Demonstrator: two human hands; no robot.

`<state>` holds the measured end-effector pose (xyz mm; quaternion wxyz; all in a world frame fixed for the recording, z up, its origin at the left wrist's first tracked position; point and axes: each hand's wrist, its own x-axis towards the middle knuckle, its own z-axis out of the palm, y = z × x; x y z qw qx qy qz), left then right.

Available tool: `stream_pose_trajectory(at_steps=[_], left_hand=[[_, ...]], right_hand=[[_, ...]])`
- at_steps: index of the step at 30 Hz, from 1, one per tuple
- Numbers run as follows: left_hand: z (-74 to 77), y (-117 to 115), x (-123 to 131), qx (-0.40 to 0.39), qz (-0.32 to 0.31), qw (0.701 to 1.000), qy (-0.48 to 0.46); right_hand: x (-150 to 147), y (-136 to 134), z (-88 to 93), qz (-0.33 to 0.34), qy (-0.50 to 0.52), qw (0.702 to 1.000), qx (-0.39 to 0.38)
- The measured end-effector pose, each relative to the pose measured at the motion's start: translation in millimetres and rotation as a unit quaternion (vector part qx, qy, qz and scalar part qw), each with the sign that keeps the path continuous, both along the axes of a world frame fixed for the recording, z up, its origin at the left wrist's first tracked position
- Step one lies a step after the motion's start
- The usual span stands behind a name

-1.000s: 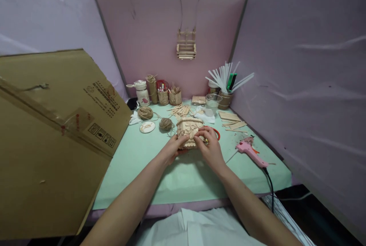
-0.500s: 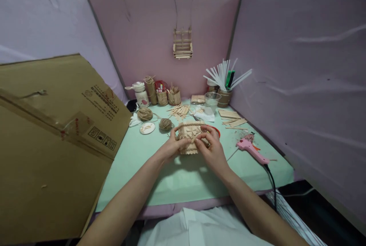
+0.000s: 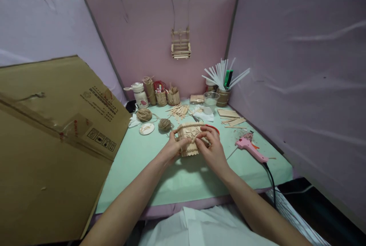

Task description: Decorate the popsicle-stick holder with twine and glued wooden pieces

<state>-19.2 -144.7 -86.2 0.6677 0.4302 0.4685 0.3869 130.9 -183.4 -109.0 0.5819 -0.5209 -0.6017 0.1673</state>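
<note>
A small box made of wooden craft sticks, with twine round its rim, is held just above the pale green table. My left hand grips its left side, thumb on the front face. On the right side my right hand closes round it, fingertips pinching at the middle of the front face. A red-rimmed object shows partly behind the right hand.
A pink glue gun with a black cord lies at the right. Two twine balls, a small white dish, loose craft sticks, a clear cup and pots stand behind. A large cardboard sheet leans at the left.
The stick box has been lifted a little and tilted upright between my hands. My fingers have shifted on its front face. The view has drifted slightly.
</note>
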Motion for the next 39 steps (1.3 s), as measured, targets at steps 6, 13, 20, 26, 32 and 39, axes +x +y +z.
stream_pose_trajectory(at_steps=[6, 13, 20, 26, 32, 39], left_hand=[[-2.2, 0, 5, -0.004, 0.007, 1.0, -0.019], [-5.0, 2, 3, -0.002, 0.035, 0.999, -0.033], [-6.9, 11, -3, 0.023, 0.084, 0.996, -0.031], [2.1, 5, -5, 0.015, 0.112, 0.993, -0.037], [-5.9, 6, -8, 0.023, 0.114, 0.992, -0.051], [-13.5, 8, -8, 0.038, 0.117, 0.991, -0.058]], right_hand=[[1, -1, 1.2, 0.001, -0.018, 1.0, 0.002], [63, -9, 8.0, -0.064, -0.167, 0.984, 0.014], [164, -18, -23.6, -0.197, -0.49, 0.818, -0.229], [172, -18, -38.2, -0.222, -0.493, 0.799, -0.262], [180, -26, -29.8, -0.185, -0.395, 0.862, -0.256], [137, -58, 9.9, 0.029, -0.09, 0.974, -0.204]])
